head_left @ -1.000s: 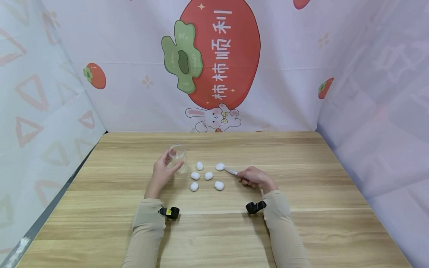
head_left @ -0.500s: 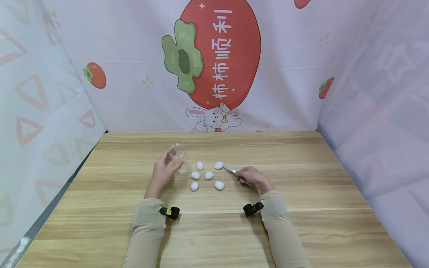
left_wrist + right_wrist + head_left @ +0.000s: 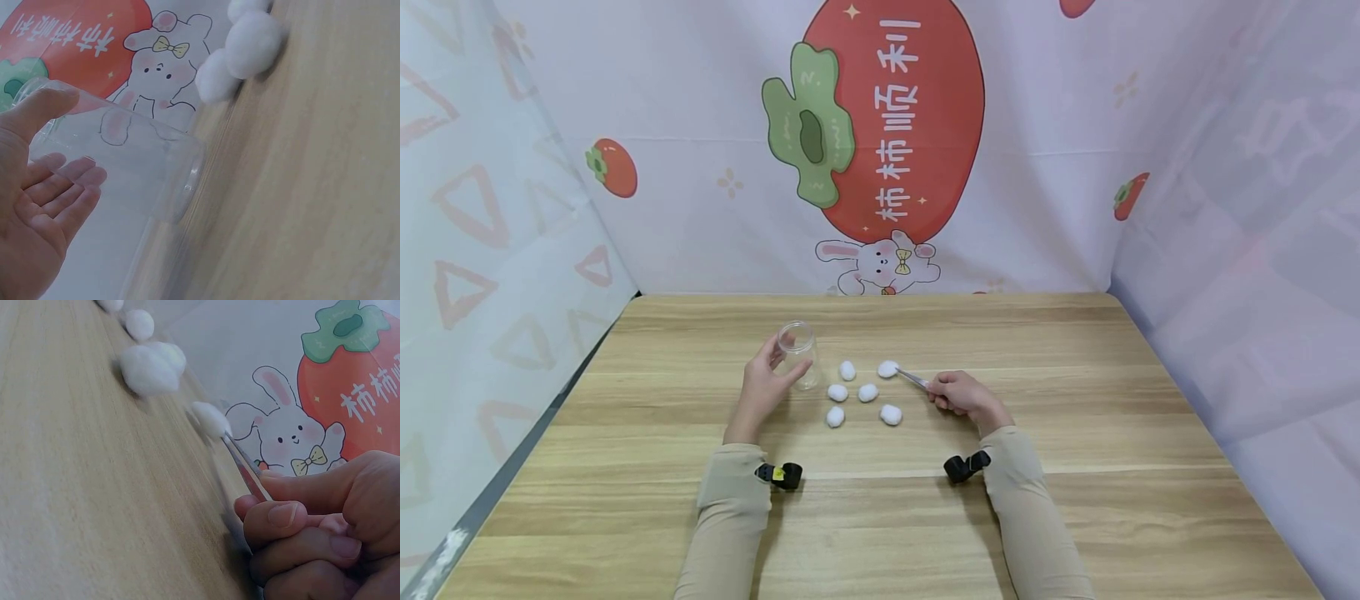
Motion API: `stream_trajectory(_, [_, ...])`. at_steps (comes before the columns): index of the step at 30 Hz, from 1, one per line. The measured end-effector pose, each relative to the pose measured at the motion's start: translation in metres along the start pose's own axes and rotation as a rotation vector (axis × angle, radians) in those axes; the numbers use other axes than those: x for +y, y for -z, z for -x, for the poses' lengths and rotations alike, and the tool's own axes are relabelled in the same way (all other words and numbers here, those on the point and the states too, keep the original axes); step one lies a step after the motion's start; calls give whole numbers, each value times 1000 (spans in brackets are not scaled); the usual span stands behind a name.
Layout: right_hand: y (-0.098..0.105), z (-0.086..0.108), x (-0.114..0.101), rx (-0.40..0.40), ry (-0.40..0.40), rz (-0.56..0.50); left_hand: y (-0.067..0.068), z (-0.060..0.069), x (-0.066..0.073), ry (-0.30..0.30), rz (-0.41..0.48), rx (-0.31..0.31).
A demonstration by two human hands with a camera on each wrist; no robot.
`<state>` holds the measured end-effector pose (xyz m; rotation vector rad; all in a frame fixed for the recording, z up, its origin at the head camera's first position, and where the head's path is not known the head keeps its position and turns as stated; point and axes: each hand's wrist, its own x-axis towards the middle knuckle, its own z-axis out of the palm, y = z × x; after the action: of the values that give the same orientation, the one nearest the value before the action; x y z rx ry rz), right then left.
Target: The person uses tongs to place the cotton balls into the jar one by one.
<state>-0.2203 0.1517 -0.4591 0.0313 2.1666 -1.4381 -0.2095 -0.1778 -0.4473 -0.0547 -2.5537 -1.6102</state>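
Your left hand (image 3: 764,387) grips a clear jar (image 3: 798,355); your right hand (image 3: 962,392) pinches tweezers (image 3: 913,379).

Head view: jar mouth-up at left, thumb and fingers on opposite sides of the wall; likely a steadying hold, the opening unblocked. Tweezer tips on one cotton ball (image 3: 887,369), the rearmost on your right. Five loose balls (image 3: 868,392) lie apart from one another on the table (image 3: 880,533), between jar and right hand; that spacing probably gives the tips room around each. Printed backdrop (image 3: 1045,208) behind.

Left wrist view: your thumb lies near the jar's rim, fingers round the far side. Nothing shows inside the jar. Whether its base bears on the wood, cannot tell.

Right wrist view: thumb presses from above, forefinger curls beneath, remaining fingers tucked in. Held well behind the points, presumably so fingertips clear the cotton. Tips meet the ball's near end; whether it is lifted off the wood, cannot tell.
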Motion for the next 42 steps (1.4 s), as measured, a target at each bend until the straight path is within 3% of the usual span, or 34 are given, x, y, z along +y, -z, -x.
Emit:
stream_trajectory(21, [1,8,-12,-16,65,-18,-2,0,5,-18,-1,-33])
stream_trajectory(28, [0,10,-15,-32,81,-45,-3,1,4,26,15,-42])
stream_trajectory(42, [6,15,-25,-35,147,-51,-5,-1,1,1,29,-34])
